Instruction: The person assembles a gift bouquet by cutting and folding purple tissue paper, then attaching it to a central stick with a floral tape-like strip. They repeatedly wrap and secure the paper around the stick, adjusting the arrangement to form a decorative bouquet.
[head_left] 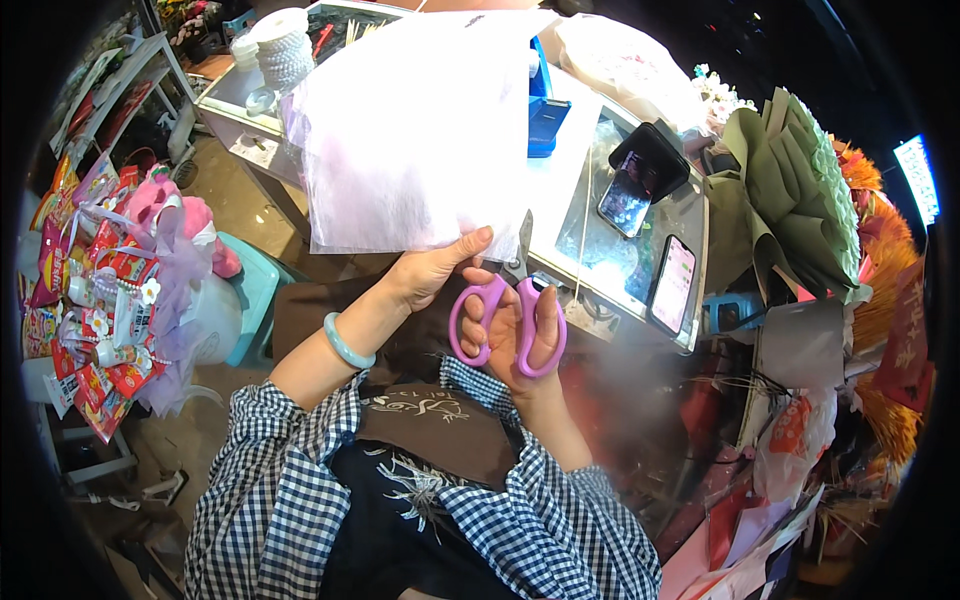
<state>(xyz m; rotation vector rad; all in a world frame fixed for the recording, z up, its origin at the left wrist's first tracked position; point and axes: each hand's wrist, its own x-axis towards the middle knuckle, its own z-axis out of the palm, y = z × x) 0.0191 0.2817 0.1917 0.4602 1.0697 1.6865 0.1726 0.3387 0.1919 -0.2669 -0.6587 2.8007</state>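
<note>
Holding near edge of white sheet [420, 140] in left hand [440, 272], clamped between thumb on top and fingers underneath. Gripping purple scissors [493, 292] in right hand [532, 325], with thumb and fingers through the loops. Can see a small gap between loops; cannot tell spread of blades [516, 268], partly hidden at lower right corner of sheet. Cannot confirm contact between blade and paper.

Position of sheet: raised in front of body, spread across left part of glass counter [562, 210], overhanging toward the lap.

Progress, judged: picked up and laid out flat, to all appearance, with scissors in hand close to the corner. Found no clear cut along visible edges, no folding, no wrapping around anything. Probably at an early stage with this sheet, with most of any trimming left to do; cannot settle how much. Cannot count layers from doubled line along near edge.

Also noted on counter: dark-cased phone [627, 195], pink-screened phone [673, 285], roll of white cord [284, 62] toward far left. Noted at right: green-wrapped bouquet [790, 205]. Noted at left: bundle of snack packets [110, 310] beside pink plush toy [172, 212].
</note>
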